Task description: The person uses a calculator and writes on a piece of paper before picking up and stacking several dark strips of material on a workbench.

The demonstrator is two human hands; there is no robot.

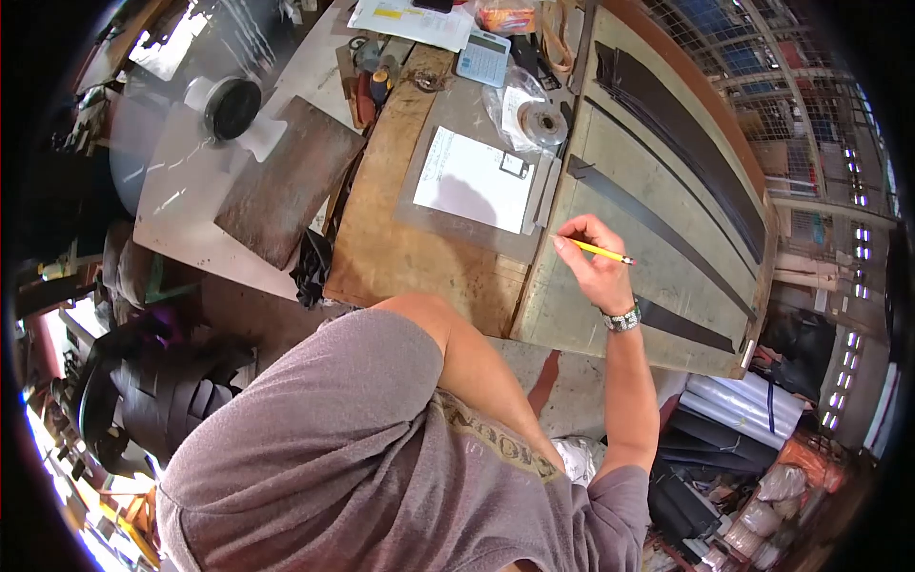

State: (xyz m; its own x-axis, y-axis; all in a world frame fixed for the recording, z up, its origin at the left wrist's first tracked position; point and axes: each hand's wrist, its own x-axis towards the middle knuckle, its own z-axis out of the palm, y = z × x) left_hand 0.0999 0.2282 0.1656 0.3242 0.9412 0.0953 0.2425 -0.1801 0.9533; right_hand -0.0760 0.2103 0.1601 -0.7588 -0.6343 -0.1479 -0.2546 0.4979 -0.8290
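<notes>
A yellow pencil (pixel 602 252) is pinched in my right hand (pixel 593 262), its eraser end pointing right. This hand, with a watch (pixel 622 319) on the wrist, is over the left part of a pale board (pixel 591 305). Dark strips (pixel 667 234) lie across that board to the right of the hand, and a stack of wider dark pieces (pixel 667 114) lies farther back. Left of the hand, a white sheet (pixel 457 186) with writing and a small outline drawing rests on a grey mat. My left forearm goes down behind my shirt, which hides the hand.
Behind the sheet are a roll of tape (pixel 543 122), a blue calculator (pixel 483 59) and papers (pixel 410 24). A fan (pixel 232 108) and a brown board (pixel 291 181) are on the left table. Silvery rolls (pixel 743 405) and bagged items are low at the right.
</notes>
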